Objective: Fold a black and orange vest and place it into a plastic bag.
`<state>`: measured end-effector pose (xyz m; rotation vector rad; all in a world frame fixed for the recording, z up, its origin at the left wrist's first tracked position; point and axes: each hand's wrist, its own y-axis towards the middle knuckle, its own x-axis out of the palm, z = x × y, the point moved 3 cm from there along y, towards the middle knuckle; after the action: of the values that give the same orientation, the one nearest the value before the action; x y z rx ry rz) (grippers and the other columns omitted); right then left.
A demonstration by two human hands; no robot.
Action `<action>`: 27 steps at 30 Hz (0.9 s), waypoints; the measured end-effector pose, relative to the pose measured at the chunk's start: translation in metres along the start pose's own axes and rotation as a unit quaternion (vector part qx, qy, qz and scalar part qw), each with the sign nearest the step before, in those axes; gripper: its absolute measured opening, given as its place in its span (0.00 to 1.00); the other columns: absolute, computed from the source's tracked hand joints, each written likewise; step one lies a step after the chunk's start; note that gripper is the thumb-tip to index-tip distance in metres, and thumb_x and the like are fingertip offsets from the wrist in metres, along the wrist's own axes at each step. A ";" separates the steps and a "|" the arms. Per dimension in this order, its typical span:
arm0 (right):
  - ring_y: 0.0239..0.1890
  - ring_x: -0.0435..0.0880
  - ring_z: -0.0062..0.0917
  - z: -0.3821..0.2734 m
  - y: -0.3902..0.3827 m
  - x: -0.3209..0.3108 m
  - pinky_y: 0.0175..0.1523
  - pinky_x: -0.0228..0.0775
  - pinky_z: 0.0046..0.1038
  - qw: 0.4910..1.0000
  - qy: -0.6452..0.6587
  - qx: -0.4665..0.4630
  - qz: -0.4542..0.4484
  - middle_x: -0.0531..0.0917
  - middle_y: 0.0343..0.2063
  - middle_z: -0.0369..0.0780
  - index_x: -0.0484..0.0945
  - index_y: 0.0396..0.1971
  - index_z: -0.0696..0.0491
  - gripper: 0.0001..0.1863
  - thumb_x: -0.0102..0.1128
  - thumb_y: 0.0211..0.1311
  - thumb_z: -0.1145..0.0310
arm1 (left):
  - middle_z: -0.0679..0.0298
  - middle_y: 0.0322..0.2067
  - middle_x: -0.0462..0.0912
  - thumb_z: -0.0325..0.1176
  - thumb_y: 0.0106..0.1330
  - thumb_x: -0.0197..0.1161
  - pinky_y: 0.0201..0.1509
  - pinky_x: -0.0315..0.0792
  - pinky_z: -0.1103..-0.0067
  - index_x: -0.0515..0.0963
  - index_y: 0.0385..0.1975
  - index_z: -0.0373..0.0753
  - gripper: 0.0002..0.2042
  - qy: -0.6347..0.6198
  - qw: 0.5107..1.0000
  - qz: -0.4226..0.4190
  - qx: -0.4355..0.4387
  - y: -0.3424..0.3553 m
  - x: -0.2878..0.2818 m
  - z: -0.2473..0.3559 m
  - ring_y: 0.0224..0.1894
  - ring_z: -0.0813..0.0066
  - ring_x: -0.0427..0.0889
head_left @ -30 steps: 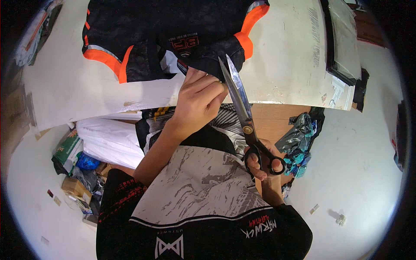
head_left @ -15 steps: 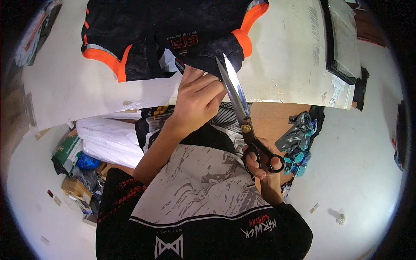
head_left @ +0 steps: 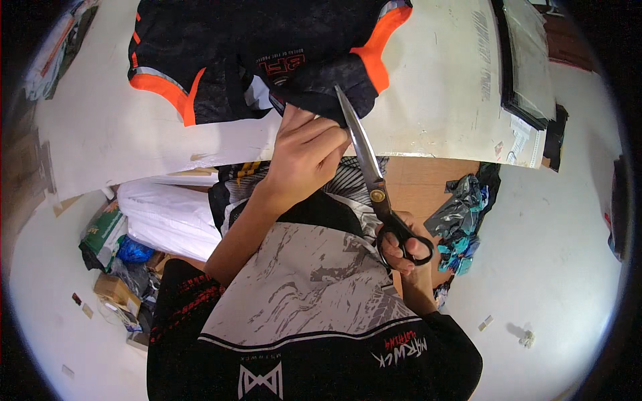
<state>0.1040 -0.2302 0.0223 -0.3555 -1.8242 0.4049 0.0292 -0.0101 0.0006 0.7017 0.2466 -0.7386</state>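
Observation:
A black shirt (head_left: 207, 40) with orange trim and a red print lies over the table. My left hand (head_left: 304, 150) is closed on the shirt's near edge, beside the neck opening, with the fingertips partly hidden by the cloth. In my right hand (head_left: 406, 254) are large metal scissors (head_left: 362, 144) with black handles, the fingers and thumb through the loops. The scissors' blades are together and point away from me. Their tips lie against the black cloth just right of my left hand.
The pale table (head_left: 441, 87) ends in a near edge just in front of me. A black-edged clear plastic sheet (head_left: 528, 60) lies at its right. Below are white cloth (head_left: 167, 217), bags and boxes at left, and a grey plastic bag (head_left: 455, 204) at right.
The scissors' blades have come together from slightly open, and the handles have drawn closer. The shirt's right part has shifted slightly; my left hand keeps its hold.

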 end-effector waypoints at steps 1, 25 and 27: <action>0.06 0.67 0.13 -0.001 -0.002 0.000 0.08 0.59 0.13 1.000 -0.019 0.011 0.016 0.73 0.17 0.37 0.68 0.27 0.61 0.27 0.73 0.52 0.54 | 0.63 0.22 0.77 0.21 0.47 0.69 0.45 0.65 0.68 0.79 0.20 0.37 0.05 0.003 1.000 -0.004 -0.007 -0.002 0.000 0.000 0.30 0.66 0.72; 0.17 0.71 0.12 -0.080 -0.009 -0.048 0.19 0.59 0.15 0.721 -0.497 -0.298 0.379 0.78 0.21 0.34 0.75 0.41 0.62 0.15 0.65 0.58 0.69 | 0.52 0.40 0.66 0.22 0.53 0.62 0.52 0.66 0.66 0.62 0.69 0.52 0.39 -0.009 0.980 -0.198 -0.020 0.006 0.026 0.008 0.45 0.55 0.69; 0.18 0.70 0.10 -0.099 0.007 -0.067 0.21 0.57 0.13 0.645 -0.555 -0.305 0.428 0.79 0.22 0.35 0.77 0.38 0.64 0.09 0.63 0.56 0.80 | 0.48 0.47 0.69 0.23 0.53 0.63 0.58 0.66 0.65 0.62 0.68 0.50 0.38 -0.003 0.979 -0.201 -0.024 -0.003 0.022 0.003 0.51 0.52 0.71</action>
<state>0.2183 -0.2435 -0.0115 -1.8278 -2.8951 0.7370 0.0429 -0.0253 -0.0088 0.6085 0.4064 -1.1162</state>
